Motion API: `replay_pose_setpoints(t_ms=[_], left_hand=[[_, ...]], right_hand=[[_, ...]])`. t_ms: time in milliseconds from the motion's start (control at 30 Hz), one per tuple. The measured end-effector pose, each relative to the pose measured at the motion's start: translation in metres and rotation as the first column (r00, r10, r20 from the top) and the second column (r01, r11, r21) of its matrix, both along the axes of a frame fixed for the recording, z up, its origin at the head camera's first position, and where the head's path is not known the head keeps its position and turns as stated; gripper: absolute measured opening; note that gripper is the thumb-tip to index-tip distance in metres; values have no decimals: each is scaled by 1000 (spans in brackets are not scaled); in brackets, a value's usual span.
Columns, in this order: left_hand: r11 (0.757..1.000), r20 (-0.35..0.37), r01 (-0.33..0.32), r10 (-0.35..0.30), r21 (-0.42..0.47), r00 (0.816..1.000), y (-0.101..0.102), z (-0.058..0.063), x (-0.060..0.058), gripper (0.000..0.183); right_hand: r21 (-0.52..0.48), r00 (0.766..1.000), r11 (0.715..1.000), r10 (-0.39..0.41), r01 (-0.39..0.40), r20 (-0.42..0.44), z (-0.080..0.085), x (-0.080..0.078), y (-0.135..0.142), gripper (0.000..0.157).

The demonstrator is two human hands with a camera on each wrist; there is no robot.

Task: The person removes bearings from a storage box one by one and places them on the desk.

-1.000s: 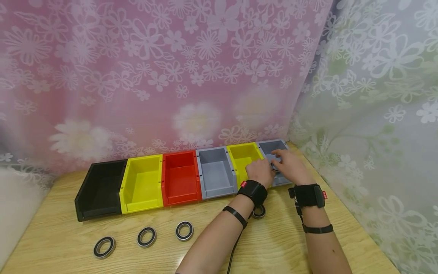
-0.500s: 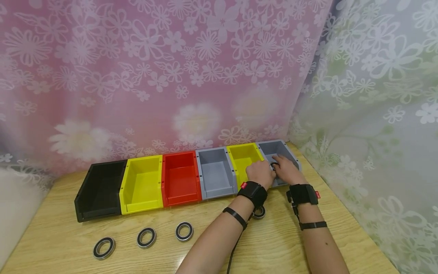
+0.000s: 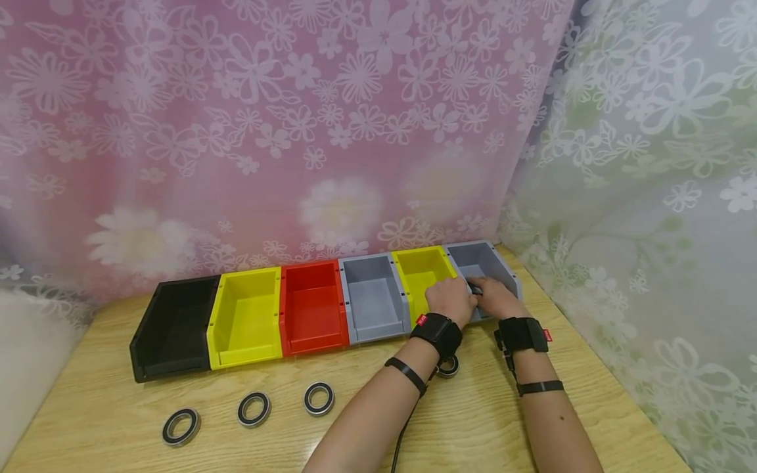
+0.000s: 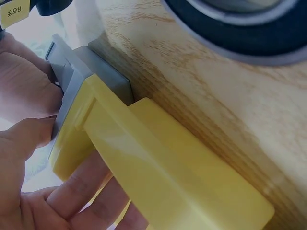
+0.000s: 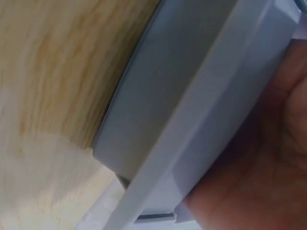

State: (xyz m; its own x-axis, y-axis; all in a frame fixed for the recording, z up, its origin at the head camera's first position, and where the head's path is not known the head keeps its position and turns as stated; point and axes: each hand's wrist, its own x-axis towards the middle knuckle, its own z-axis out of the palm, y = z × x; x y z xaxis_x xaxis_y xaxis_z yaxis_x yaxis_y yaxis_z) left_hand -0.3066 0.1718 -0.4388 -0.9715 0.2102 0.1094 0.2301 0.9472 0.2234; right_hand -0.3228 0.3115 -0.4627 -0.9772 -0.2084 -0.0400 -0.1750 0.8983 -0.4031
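My left hand (image 3: 452, 299) grips the adjoining walls of the right-hand yellow bin (image 3: 422, 268) and the end grey bin (image 3: 470, 253). In the left wrist view its fingers (image 4: 91, 191) reach inside the yellow bin, while the thumb lies at the grey bin's edge. My right hand (image 3: 497, 297) is over the front of that grey bin, its fingers bent toward the left hand. At their tips is a small dark curved thing (image 3: 475, 289), mostly covered, its kind unclear. In the right wrist view, the palm (image 5: 259, 187) is beside the grey bin's front; the fingertips are hidden.
Leftward stand another grey bin (image 3: 372, 295), a red bin (image 3: 313, 305), a yellow bin (image 3: 248, 315) and a black bin (image 3: 174, 325). Bearings (image 3: 181, 427) lie in front on the wooden table (image 3: 473, 420), one (image 3: 447, 366) beside my left wrist. Flowered curtains hang behind and right.
The right hand has come down and left into the end grey bin; its raised fingers have bent down to the dark thing. The left hand stays in place.
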Motion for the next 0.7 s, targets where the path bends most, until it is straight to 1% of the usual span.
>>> replay_pose_setpoints(t_ms=[100,367,533,700], left_hand=[[1000,5,1,-1,0,1000,0,0,0,35],[1000,8,5,-5,7,1000,0,-3,-1,39],[1000,17,4,-4,4,1000,1,-3,-1,39],[1000,27,5,-5,8,1000,1,-3,-1,38]], right_hand=[[16,1000,1000,-12,12,-6,1,0,0,43],[30,995,996,-88,89,-37,4,1,-4,32],[24,989,989,-142,143,-49,5,3,-5,32],[60,978,977,-200,203,-56,4,2,-8,34]])
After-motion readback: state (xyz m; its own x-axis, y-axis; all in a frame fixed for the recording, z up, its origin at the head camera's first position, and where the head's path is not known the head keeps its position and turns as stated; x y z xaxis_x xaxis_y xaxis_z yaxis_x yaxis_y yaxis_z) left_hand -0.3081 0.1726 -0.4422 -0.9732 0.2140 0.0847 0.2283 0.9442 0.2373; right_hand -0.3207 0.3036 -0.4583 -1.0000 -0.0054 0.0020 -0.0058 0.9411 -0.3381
